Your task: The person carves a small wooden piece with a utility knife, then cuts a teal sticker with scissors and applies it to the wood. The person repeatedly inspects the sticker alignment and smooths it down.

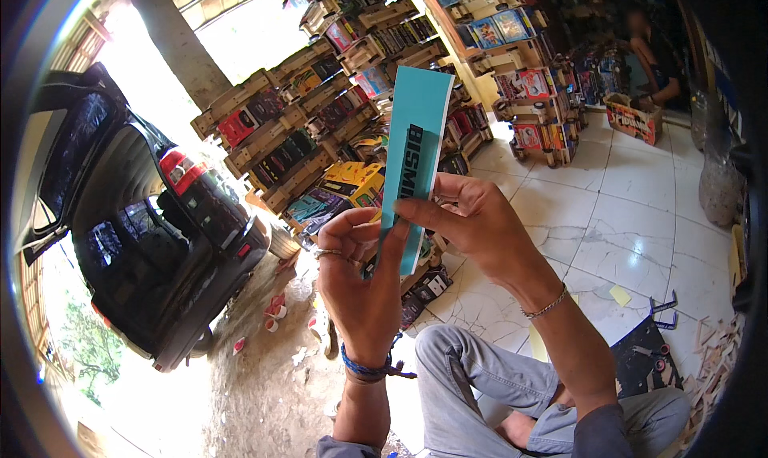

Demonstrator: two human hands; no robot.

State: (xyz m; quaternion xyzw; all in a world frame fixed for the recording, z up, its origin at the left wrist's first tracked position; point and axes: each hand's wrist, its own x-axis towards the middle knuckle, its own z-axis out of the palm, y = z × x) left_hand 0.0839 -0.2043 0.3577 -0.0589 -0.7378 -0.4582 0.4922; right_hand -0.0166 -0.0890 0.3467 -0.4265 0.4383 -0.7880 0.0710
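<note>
A long turquoise strip of card or sticker sheet (416, 114) with dark lettering and a white edge is held upright in front of me, tilted slightly. My left hand (360, 270) pinches its lower left part between thumb and fingers. From the other side, my right hand (472, 218) grips the strip's right edge, thumb on the front face. Both thumbs come close together near the lettering. A ring and a blue braided bracelet show on the left hand and wrist, a chain bracelet (544, 302) on the right wrist.
Wooden shelves (296, 114) packed with colourful boxed goods stand ahead. At left is a dark car (168, 226) with its rear hatch raised. Scissors (660, 364) lie on a black mat (640, 346) at right, near wood scraps (712, 362). Another person (660, 66) is beside a printed box (632, 120).
</note>
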